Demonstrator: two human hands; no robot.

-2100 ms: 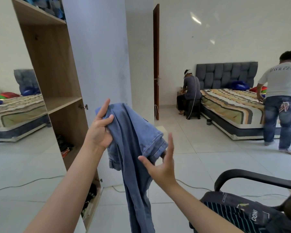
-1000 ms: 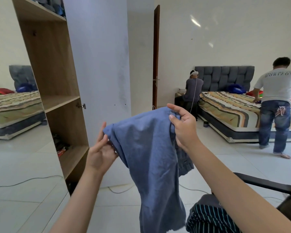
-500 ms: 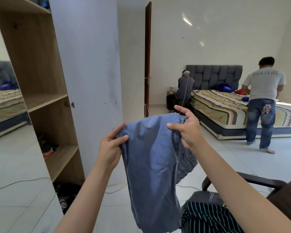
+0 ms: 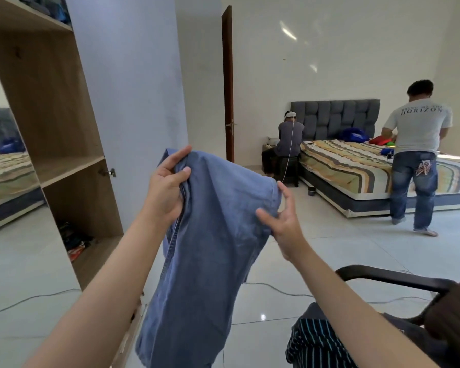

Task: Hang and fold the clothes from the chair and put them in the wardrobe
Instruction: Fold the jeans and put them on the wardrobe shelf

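A pair of blue denim trousers point(image 4: 213, 248) hangs in the air in front of me, its legs dropping toward the floor. My left hand point(image 4: 168, 189) grips its upper left edge along a seam, thumb in front. My right hand point(image 4: 282, 224) pinches the upper right corner, thumb in front and fingers behind the cloth. The open wooden wardrobe point(image 4: 51, 123) stands at the left with bare middle shelves. The chair point(image 4: 398, 280) with a black armrest sits at the lower right, with a dark striped garment point(image 4: 319, 346) on its seat.
The wardrobe's white door point(image 4: 128, 83) stands open behind the trousers. Folded items lie on its top shelf and bottom shelf point(image 4: 75, 240). A cable point(image 4: 276, 288) runs across the tiled floor. A bed point(image 4: 369, 171) and two people point(image 4: 417, 152) are at the far right.
My right hand has slid down from the top edge to the right corner of the trousers. My left hand has risen, and the trousers are spread wider between them.
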